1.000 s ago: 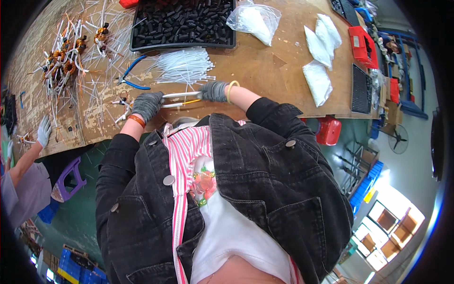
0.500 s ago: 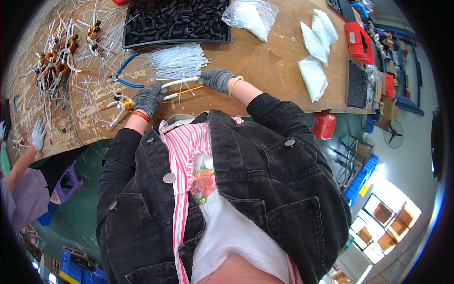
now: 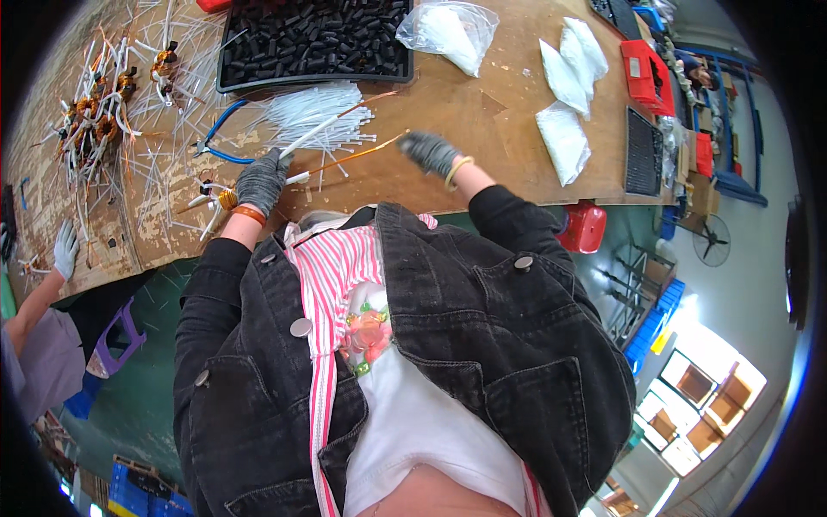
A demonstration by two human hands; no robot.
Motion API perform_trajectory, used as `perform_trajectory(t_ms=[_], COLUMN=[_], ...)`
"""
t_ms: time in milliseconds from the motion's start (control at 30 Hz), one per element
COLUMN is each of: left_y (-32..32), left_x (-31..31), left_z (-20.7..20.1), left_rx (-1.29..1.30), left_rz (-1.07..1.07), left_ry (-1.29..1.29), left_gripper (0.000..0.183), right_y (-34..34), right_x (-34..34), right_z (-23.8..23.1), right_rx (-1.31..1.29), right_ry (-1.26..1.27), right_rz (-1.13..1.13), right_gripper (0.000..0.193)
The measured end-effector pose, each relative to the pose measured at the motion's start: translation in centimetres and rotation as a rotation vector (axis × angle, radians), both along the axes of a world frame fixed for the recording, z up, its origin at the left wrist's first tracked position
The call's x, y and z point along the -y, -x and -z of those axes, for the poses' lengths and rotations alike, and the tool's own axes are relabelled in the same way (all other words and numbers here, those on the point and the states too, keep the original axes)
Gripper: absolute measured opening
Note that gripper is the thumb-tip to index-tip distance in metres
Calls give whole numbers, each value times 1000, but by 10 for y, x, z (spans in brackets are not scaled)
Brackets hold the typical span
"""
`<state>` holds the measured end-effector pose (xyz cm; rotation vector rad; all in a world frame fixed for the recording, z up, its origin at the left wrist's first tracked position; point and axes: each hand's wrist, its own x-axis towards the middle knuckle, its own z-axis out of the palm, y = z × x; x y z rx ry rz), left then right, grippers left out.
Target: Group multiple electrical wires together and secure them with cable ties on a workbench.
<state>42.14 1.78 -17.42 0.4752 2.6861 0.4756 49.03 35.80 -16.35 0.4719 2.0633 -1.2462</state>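
Observation:
My left hand (image 3: 261, 183), in a grey knit glove, is closed around the leads of a copper-wound coil (image 3: 227, 199), which lies on its left side. Two long leads run out to the right past my fingers. The upper lead has a white sleeve (image 3: 312, 136) and a bare copper end; the lower copper wire (image 3: 366, 152) has a short white sleeve near my hand. Just right of the lower wire's tip hovers my right hand (image 3: 430, 153), gloved alike and blurred by motion. Whether its fingers pinch anything cannot be made out.
White cable ties (image 3: 319, 114) lie beyond the leads, beside blue-handled cutters (image 3: 226, 153). A black tray (image 3: 314, 82) holds small black sleeves. Finished-looking coils (image 3: 99, 116) heap at left. White bags (image 3: 564, 142) and a red bin (image 3: 646, 77) sit right. A co-worker's gloved hand (image 3: 66, 250) rests far left.
My right hand has left the white sleeve and moved right, away from the leads. The upper lead now angles up and away with its copper end showing. My left hand keeps its hold.

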Motion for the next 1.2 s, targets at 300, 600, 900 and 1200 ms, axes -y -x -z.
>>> perform_trajectory(t_ms=[300, 600, 900, 1200], left_y=[2, 1, -1, 1], left_x=[-5, -2, 4, -2], left_z=[-5, -9, 5, -6], left_rx=[-7, -27, -65, -96], left_rz=[19, -22, -25, 10], left_ry=[2, -136, -311, -325], left_gripper=[31, 29, 27, 27], right_y=[-6, 27, 153, 227], right_x=[89, -6, 32, 82], right_z=[-33, -30, -36, -25], right_rx=[82, -189, -755, -546], right_ry=[835, 757, -464, -901], right_rz=[661, 1228, -23, -582], right_gripper=[32, 30, 29, 44])
